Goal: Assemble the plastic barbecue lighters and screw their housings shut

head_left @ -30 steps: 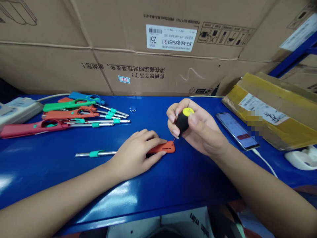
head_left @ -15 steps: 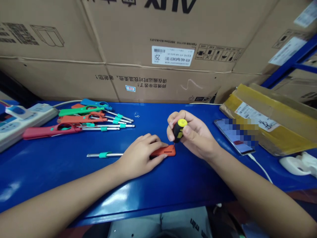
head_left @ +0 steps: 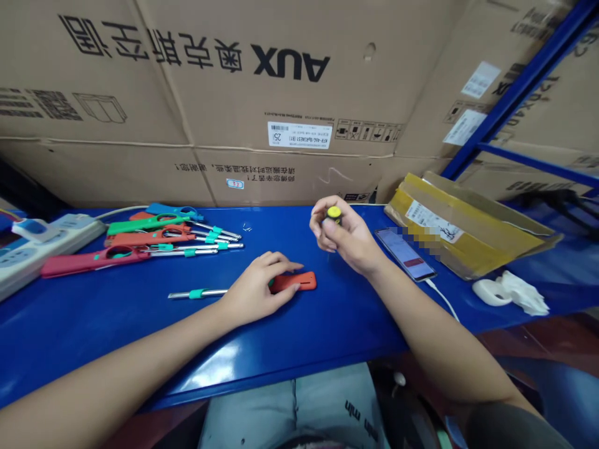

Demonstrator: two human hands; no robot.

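On the blue table (head_left: pixel 281 337) lies an orange long-necked lighter (head_left: pixel 305 281), its metal tube pointing left with a teal band round it. My left hand (head_left: pixel 255 290) grips its handle from above, thumb on the near side and fingers on the far side, hiding the middle. My right hand (head_left: pixel 349 240) is closed round a short screwdriver (head_left: pixel 334 213) with a yellow-topped black handle. It is raised to the right of the lighter, apart from it, and the fingers cover most of the tool. A few tiny screws (head_left: pixel 247 227) lie behind my left hand.
Several coloured lighters (head_left: pixel 150 238) lie piled at the left, beside a white power strip (head_left: pixel 47 249). At the right are a phone (head_left: pixel 405 252) on a cable, a yellow-taped carton (head_left: pixel 468 224) and a white tape roll (head_left: pixel 491 292). A large cardboard box (head_left: pixel 196 93) stands behind.
My right hand has lifted the screwdriver off the handle end of the lighter and drawn it away. My left hand still holds the lighter. The camera view has shifted.
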